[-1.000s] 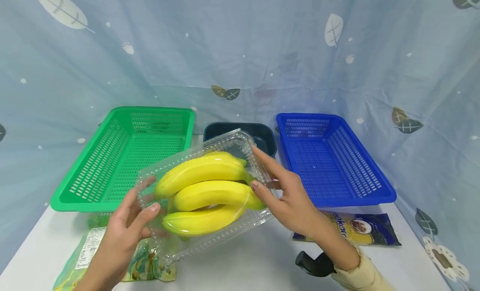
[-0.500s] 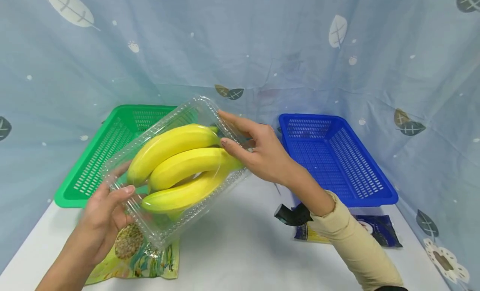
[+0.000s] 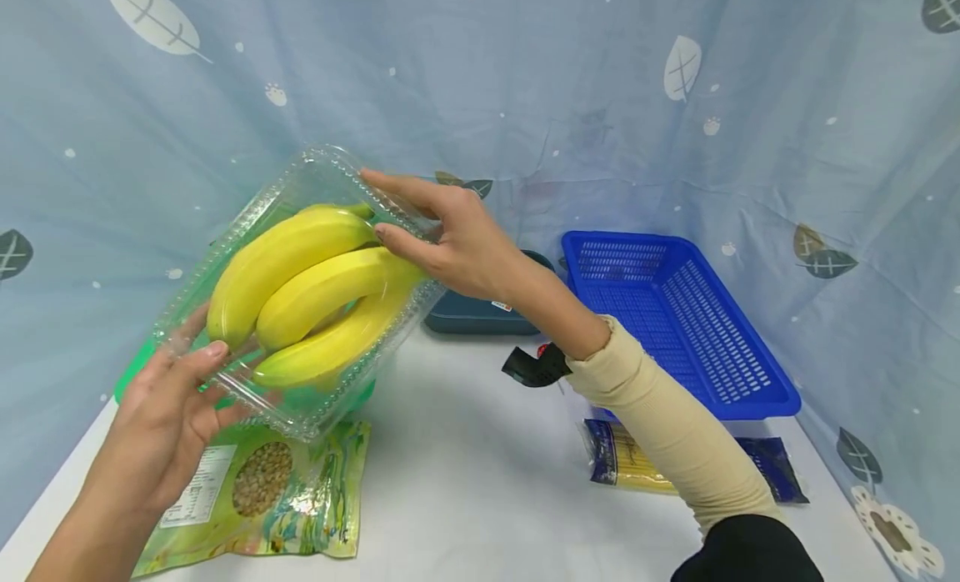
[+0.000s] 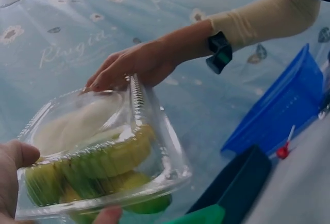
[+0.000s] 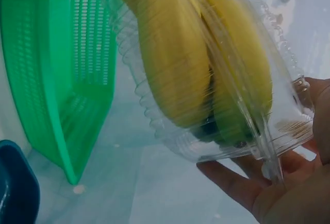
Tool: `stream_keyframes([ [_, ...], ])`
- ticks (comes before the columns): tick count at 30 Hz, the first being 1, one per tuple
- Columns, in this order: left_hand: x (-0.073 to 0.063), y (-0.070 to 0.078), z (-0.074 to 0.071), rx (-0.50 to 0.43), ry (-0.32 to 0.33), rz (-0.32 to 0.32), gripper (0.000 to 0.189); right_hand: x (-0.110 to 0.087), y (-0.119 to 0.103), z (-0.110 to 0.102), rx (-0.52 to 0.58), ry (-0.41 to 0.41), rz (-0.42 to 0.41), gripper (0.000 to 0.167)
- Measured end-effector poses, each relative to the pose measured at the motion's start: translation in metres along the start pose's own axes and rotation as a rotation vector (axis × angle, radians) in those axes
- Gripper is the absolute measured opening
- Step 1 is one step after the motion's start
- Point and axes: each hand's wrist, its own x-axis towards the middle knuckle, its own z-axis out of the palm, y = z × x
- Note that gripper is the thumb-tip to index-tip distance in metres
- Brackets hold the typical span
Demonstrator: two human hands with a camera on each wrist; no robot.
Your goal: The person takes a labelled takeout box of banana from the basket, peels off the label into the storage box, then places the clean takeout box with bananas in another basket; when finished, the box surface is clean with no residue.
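Observation:
A clear plastic clamshell box (image 3: 300, 419) full of yellow bananas (image 3: 315, 294) is held up, tilted, between both hands. My left hand (image 3: 161, 415) grips its lower left end, thumb on top and fingers beneath. At the upper right end my right hand (image 3: 450, 228) holds the edge, with the thumb on the lid. In the left wrist view the box (image 4: 172, 167) shows its ridged rim and closed lid. Greenish banana tips (image 5: 234, 126) press near the box's end in the right wrist view. The raised box hides most of the green basket (image 5: 51, 90).
A blue basket (image 3: 697, 332) stands at the right, with a dark blue tub (image 3: 480, 315) left of it. A green bag (image 3: 285, 499) lies at the front left. A blue and yellow packet (image 3: 630, 461) lies partly under the right sleeve. A small red object (image 4: 282, 151) is near the tub.
Both hands have carried the box of bananas left and upward, over the green basket in the head view. The box has tilted more steeply, its right end rising.

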Motion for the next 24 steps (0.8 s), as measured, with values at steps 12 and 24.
stream_keyframes([
  [12,0.016,0.011,-0.008,-0.128,0.094,-0.006,0.065,0.04,0.022,0.012,-0.12,-0.021,0.165,0.044],
  [24,0.029,0.023,-0.035,-0.202,0.238,-0.249,0.078,0.066,0.042,0.029,-0.151,-0.06,0.36,0.037],
])
